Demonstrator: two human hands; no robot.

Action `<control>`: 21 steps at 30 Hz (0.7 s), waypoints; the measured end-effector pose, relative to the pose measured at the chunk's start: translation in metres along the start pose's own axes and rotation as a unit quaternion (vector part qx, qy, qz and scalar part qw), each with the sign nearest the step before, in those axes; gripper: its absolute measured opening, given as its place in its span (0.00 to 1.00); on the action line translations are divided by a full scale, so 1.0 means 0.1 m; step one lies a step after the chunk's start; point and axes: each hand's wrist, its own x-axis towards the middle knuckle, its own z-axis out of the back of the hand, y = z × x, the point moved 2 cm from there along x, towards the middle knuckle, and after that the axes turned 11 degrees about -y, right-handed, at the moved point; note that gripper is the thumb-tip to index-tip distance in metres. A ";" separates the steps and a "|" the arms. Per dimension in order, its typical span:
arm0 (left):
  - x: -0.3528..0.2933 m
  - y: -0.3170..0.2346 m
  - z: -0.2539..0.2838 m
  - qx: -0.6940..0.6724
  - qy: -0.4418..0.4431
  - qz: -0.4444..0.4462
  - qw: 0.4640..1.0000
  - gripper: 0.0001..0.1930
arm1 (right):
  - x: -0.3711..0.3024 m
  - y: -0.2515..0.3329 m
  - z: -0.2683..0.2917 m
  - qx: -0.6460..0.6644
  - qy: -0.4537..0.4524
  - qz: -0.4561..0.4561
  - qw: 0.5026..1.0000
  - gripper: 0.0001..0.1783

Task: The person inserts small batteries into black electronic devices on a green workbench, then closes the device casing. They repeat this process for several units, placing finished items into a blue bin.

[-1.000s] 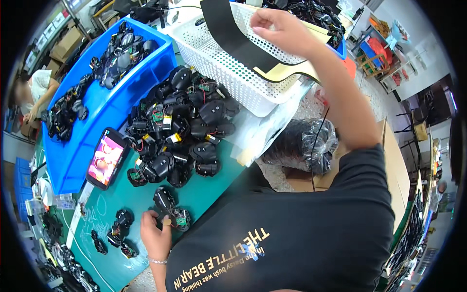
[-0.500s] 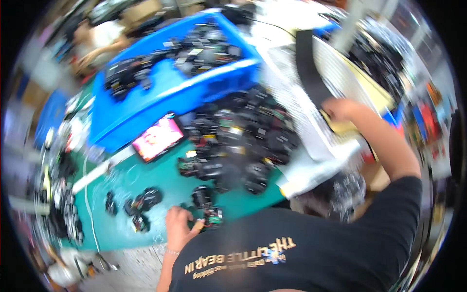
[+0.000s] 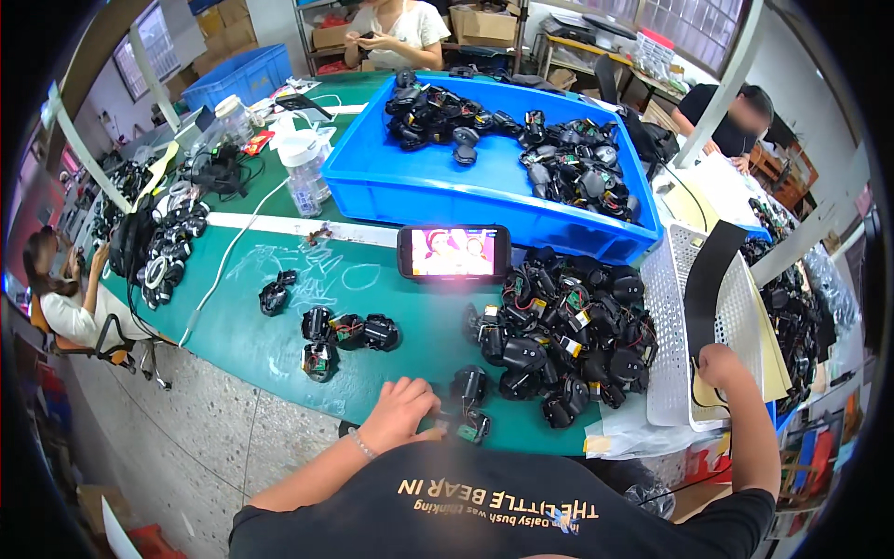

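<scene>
My left hand (image 3: 399, 415) rests at the near edge of the green table, fingers spread and thumb out, holding nothing that I can see. Just right of it lie a black rounded housing (image 3: 469, 384) and a small open housing with a green circuit board (image 3: 475, 428), close to the thumb. My right hand (image 3: 723, 366) is closed in a fist over the white perforated basket (image 3: 663, 321), at the lower end of a wide black strip (image 3: 715, 279). What its fingers grip is hidden. A large pile of black housings (image 3: 568, 335) with wires sits between my hands.
A blue crate (image 3: 484, 200) holding more black housings stands beyond a propped phone (image 3: 453, 252). Several loose housings (image 3: 346, 333) lie to the left, along with a white cable (image 3: 223, 258) and a clear bottle (image 3: 303, 172). Other people work across the table and at both sides.
My view has turned and sharpened, so the table appears levelled and more of the room shows. My right hand remains at the basket and my left hand by the loose housing.
</scene>
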 end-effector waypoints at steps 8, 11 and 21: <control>0.05 0.02 -0.06 -0.009 0.034 -0.030 0.999 0.20 | 0.07 -0.41 -0.33 0.265 -0.105 -0.099 0.953 0.04; 0.04 0.03 -0.10 -0.034 0.038 -0.035 0.998 0.19 | 0.13 -0.56 -0.35 0.302 -0.158 -0.122 0.932 0.03; 0.13 0.06 -0.15 -0.306 -0.077 0.161 0.935 0.09 | 0.18 -0.73 0.00 0.265 -0.230 -0.083 0.933 0.06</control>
